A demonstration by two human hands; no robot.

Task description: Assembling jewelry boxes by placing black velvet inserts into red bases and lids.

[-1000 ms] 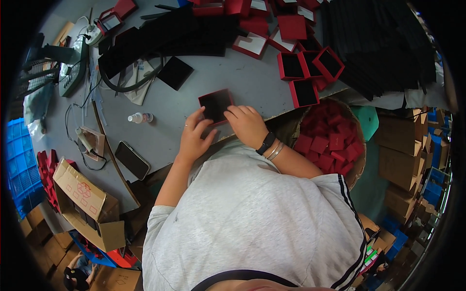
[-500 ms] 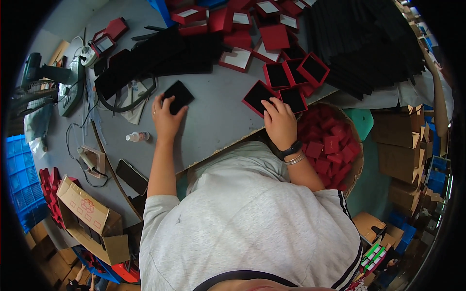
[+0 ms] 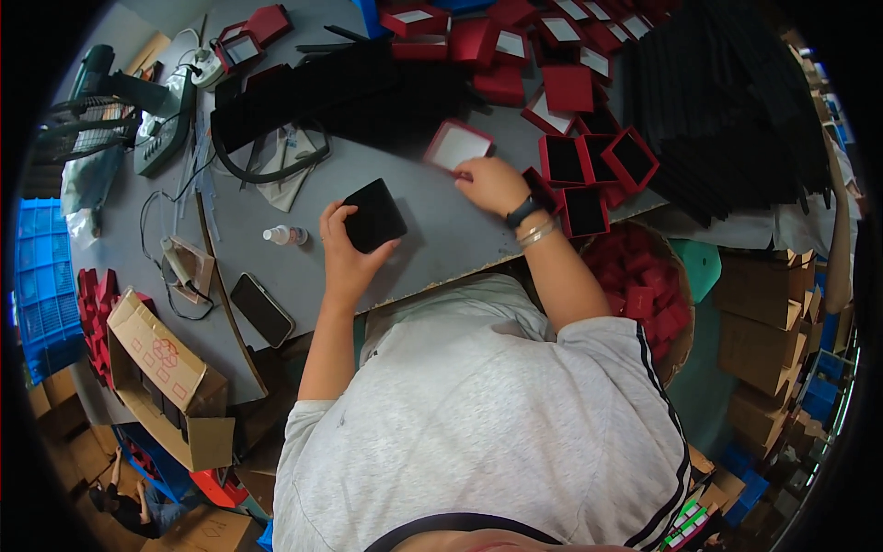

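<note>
My left hand (image 3: 350, 258) grips a square black pad (image 3: 375, 216), thumb on one side and fingers on the other, above the grey table. My right hand (image 3: 497, 187) pinches the near edge of a shallow red box (image 3: 459, 144) with a white inside, slightly blurred by motion. To the right of that hand lie several red boxes with black insides, among them a front one (image 3: 584, 212); another is partly hidden behind my right wrist.
More red boxes (image 3: 474, 41) are heaped at the back. Black sheets (image 3: 727, 110) are stacked at the right, beside a round basket of red boxes (image 3: 644, 290). A small bottle (image 3: 285, 235), a phone (image 3: 262, 310) and a cable loop (image 3: 267, 177) lie to the left.
My right hand has left the black-lined box and taken hold of a white-lined red box, bringing it left and nearer. My left hand, with the black pad, has shifted right and toward me.
</note>
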